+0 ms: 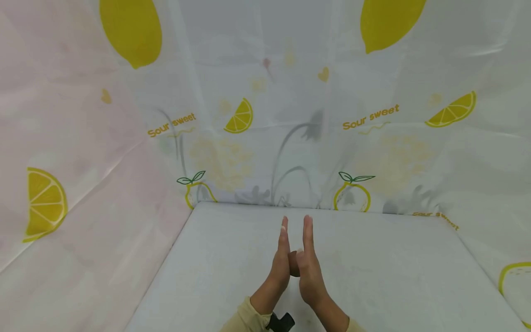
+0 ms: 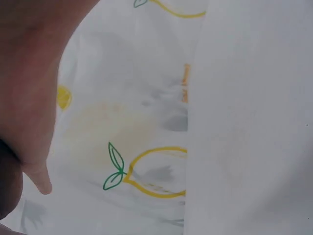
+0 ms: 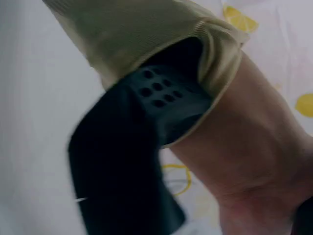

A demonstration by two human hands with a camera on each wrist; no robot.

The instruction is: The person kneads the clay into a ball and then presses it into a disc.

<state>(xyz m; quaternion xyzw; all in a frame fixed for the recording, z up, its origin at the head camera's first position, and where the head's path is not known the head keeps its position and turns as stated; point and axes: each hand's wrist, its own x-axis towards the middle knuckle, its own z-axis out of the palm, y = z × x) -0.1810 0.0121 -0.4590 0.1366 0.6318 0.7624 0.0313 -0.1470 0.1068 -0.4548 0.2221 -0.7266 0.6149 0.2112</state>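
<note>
A small, smooth, brown rounded object [image 1: 294, 263] sits between the two palms in the head view. My left hand [image 1: 282, 263] presses it from the left and my right hand [image 1: 310, 272] from the right. Both hands stand upright over the table, fingers straight and pointing forward, their fingertips apart. The left wrist view has the right hand [image 2: 29, 93] along its upper left, with the dark rounded object [image 2: 9, 183] at the edge. In the right wrist view, the left wrist [image 3: 254, 142] comes out of a beige sleeve; the object's far side is hidden by the palms.
Beneath the hands lies a white table [image 1: 394, 267]. A printed cloth [image 1: 286, 152] with lemons and lettering hangs behind it and along its sides. A black camera mount [image 1: 281, 322] is strapped at the left wrist.
</note>
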